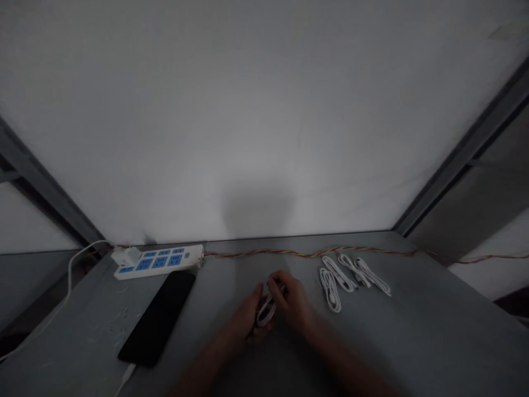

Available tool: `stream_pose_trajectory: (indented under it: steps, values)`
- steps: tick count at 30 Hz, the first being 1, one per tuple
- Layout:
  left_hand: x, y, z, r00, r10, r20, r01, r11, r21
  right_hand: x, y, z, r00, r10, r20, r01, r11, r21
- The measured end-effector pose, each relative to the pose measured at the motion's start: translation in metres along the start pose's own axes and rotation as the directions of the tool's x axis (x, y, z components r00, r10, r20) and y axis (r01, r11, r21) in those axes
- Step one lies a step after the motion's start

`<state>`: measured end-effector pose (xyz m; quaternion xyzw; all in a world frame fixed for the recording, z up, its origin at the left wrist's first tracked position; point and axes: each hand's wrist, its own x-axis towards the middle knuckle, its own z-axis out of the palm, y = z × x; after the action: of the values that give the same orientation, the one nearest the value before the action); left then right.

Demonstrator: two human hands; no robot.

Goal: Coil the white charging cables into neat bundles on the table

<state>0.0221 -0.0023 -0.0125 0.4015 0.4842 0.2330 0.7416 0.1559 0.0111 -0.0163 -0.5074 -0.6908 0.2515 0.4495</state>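
A coiled white cable (266,312) is held between my two hands, low over the middle of the grey table. My left hand (251,315) is closed around the coil from the left side. From the right, my right hand (289,298) pinches the upper part of the same cable with thumb and forefinger. The cable's ends are mostly hidden by my fingers. To the right of my hands lie several more coiled white cables (329,290), side by side on the table.
A white power strip (159,271) with blue sockets and a plugged-in white adapter (126,256) sits at the back left. A black phone (159,320) lies before it, a white cord at its lower end. A twisted red-yellow wire (264,252) runs along the rear, near the pale wall (256,110).
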Motion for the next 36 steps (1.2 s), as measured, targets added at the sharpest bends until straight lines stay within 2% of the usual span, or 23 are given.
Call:
stream_pose_trajectory:
  steps: [2, 5, 8, 10, 13, 16, 18, 20, 22, 25, 28, 32, 36]
  values:
    - [-0.001, 0.001, 0.001, 1.000, -0.010, -0.024, 0.010, 1.000, -0.020, 0.001, 0.000, -0.002, 1.000, -0.025, 0.012, 0.025, 0.999, -0.021]
    - [0.000, -0.002, 0.002, 0.995, 0.060, -0.083, -0.065, 0.996, -0.057, 0.004, 0.001, -0.007, 0.999, 0.002, 0.043, -0.001, 0.999, -0.037]
    - [0.004, -0.006, 0.000, 0.989, 0.144, -0.037, -0.148, 0.981, -0.126, 0.007, 0.004, -0.010, 0.992, 0.092, 0.088, -0.084, 0.993, -0.089]
    - [0.004, -0.006, -0.003, 0.988, 0.151, 0.040, -0.143, 0.976, -0.164, 0.008, 0.005, -0.011, 0.986, 0.116, 0.118, -0.104, 0.989, -0.101]
    - [0.000, -0.004, -0.011, 0.980, 0.090, 0.180, -0.057, 0.982, -0.180, 0.007, 0.002, -0.013, 0.986, 0.081, 0.144, -0.080, 0.997, -0.011]
    - [-0.005, -0.002, -0.018, 0.910, 0.057, 0.411, 0.038, 0.975, -0.220, 0.004, -0.003, -0.016, 0.981, 0.065, 0.182, -0.089, 0.988, 0.124]
    - [-0.007, -0.002, -0.021, 0.859, 0.054, 0.509, 0.088, 0.964, -0.250, 0.004, -0.005, -0.018, 0.974, 0.059, 0.220, -0.099, 0.979, 0.178]
    - [-0.007, -0.003, -0.021, 0.864, 0.035, 0.503, 0.108, 0.962, -0.252, 0.005, -0.005, -0.020, 0.971, 0.062, 0.233, -0.110, 0.974, 0.198]
    - [-0.005, -0.004, -0.018, 0.905, 0.019, 0.424, 0.084, 0.972, -0.221, 0.007, -0.003, -0.020, 0.970, 0.098, 0.224, -0.143, 0.970, 0.198]
    - [-0.001, -0.008, -0.013, 0.969, 0.082, 0.232, -0.054, 0.991, -0.124, 0.009, 0.002, -0.017, 0.943, 0.182, 0.280, -0.240, 0.953, 0.186]
    - [0.000, -0.009, -0.010, 0.979, 0.144, 0.142, -0.135, 0.989, -0.066, 0.009, 0.009, -0.013, 0.914, 0.231, 0.332, -0.288, 0.948, 0.133]
    - [-0.001, -0.001, -0.010, 0.980, 0.041, 0.193, -0.016, 0.991, -0.129, 0.009, 0.011, -0.012, 0.926, 0.214, 0.312, -0.275, 0.947, 0.166]
    - [-0.004, 0.007, -0.013, 0.946, -0.048, 0.319, 0.120, 0.971, -0.208, 0.009, 0.004, -0.017, 0.928, 0.158, 0.337, -0.258, 0.927, 0.273]
